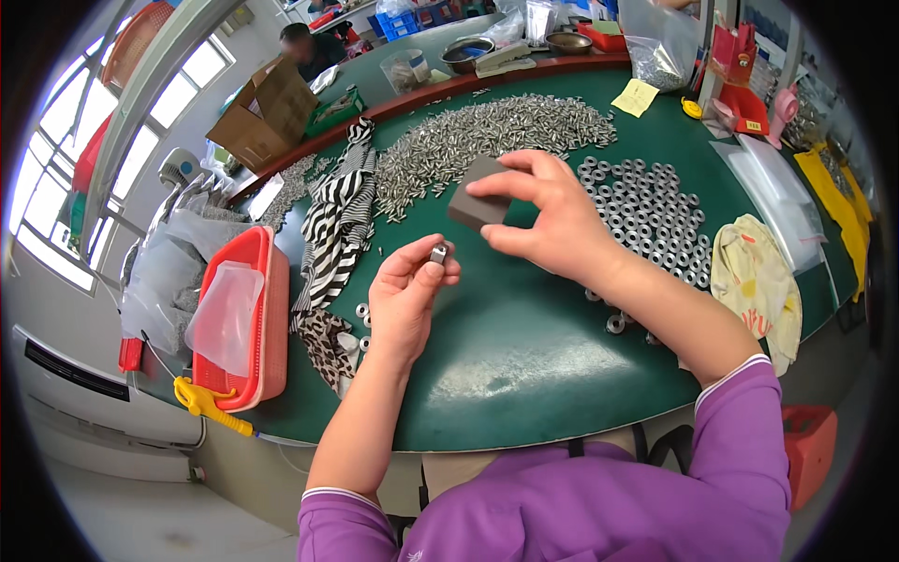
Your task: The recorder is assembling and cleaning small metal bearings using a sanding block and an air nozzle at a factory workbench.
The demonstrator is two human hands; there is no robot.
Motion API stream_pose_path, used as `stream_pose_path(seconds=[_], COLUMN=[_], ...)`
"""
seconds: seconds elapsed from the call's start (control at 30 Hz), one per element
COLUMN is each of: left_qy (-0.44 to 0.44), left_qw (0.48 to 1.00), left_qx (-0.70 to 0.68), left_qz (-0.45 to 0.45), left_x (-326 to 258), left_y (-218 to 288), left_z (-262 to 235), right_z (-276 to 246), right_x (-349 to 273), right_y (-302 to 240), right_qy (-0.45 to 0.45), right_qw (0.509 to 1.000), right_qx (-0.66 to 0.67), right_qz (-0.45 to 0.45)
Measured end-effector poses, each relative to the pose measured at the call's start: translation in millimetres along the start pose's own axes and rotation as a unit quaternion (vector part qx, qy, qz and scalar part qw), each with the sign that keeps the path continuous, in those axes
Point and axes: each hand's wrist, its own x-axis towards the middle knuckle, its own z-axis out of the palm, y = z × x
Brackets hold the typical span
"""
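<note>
Between the thumb and fingers of my left hand (409,292) is a small shiny metal ring (438,254). My right hand (558,214) grips a dark grey-brown block (480,195), raised just to the right of the ring and apart from it. Behind the hands lies a wide heap of small metal pins (487,126). Many metal rings (646,211) stand spread out to the right, partly behind my right forearm. A few more rings (363,312) sit left of my left wrist.
A striped cloth (339,215) and a leopard-print cloth (323,342) lie at left, beside a red basket (273,318) with a yellow air gun (201,398) near it. At right are a pale glove (749,267) and plastic bags (773,197). A person (314,51) sits beyond a cardboard box (267,112).
</note>
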Motion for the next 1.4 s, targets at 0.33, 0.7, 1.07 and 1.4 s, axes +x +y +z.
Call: stream_pose_path(seconds=[0.33, 0.7, 1.07, 1.4], left_qy=[-0.015, 0.028, -0.011, 0.031], left_qw=[1.000, 0.999, 0.999, 0.997], left_qx=[-0.002, -0.029, -0.032, -0.027], left_qz=[0.022, 0.022, 0.017, -0.060], left_x=[0.3, 1.3, 3.1, 1.6], left_y=[-0.2, 5.0, 1.3, -0.9], left_z=[-4.7, 11.2, -1.1, -5.3], right_z=[3.5, -0.2, -4.6, 3.0], right_x=[-5.8, -15.2, 1.4, -18.0], right_y=[-25.3, -45.2, -9.4, -42.9], right_qy=[-0.020, -0.086, -0.025, -0.086], right_qw=[0.997, 0.982, 0.996, 0.979], right_qx=[0.056, 0.135, 0.075, 0.107], right_qz=[-0.051, -0.105, 0.038, -0.150])
